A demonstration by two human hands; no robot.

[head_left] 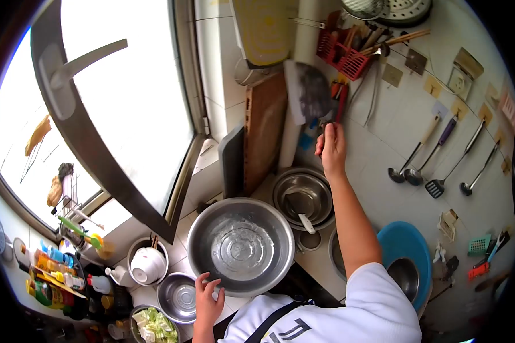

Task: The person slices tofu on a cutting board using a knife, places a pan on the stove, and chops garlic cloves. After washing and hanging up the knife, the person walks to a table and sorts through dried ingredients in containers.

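My right hand (332,147) is raised in front of the tiled wall, its fingers closed round the handle end of a cleaver (310,94). The cleaver's broad, slightly blurred blade points up and to the left, below a red basket (344,54) of utensils. My left hand (208,300) is low, with its fingers apart, at the near rim of a large metal basin (195,240). Clear water appears to lie in that basin. Whether those fingers touch the rim I cannot tell. Between the hands are stacked metal bowls (281,197) with a white-handled utensil (306,223) inside.
Cutting boards (263,134) lean beside the open window (140,103). Several ladles and a slotted turner (435,187) hang on the wall. A blue tub (403,234) stands right. At left are a white bowl (147,266), a smaller metal bowl (177,294), chopped cabbage (154,327) and bottles (57,274).
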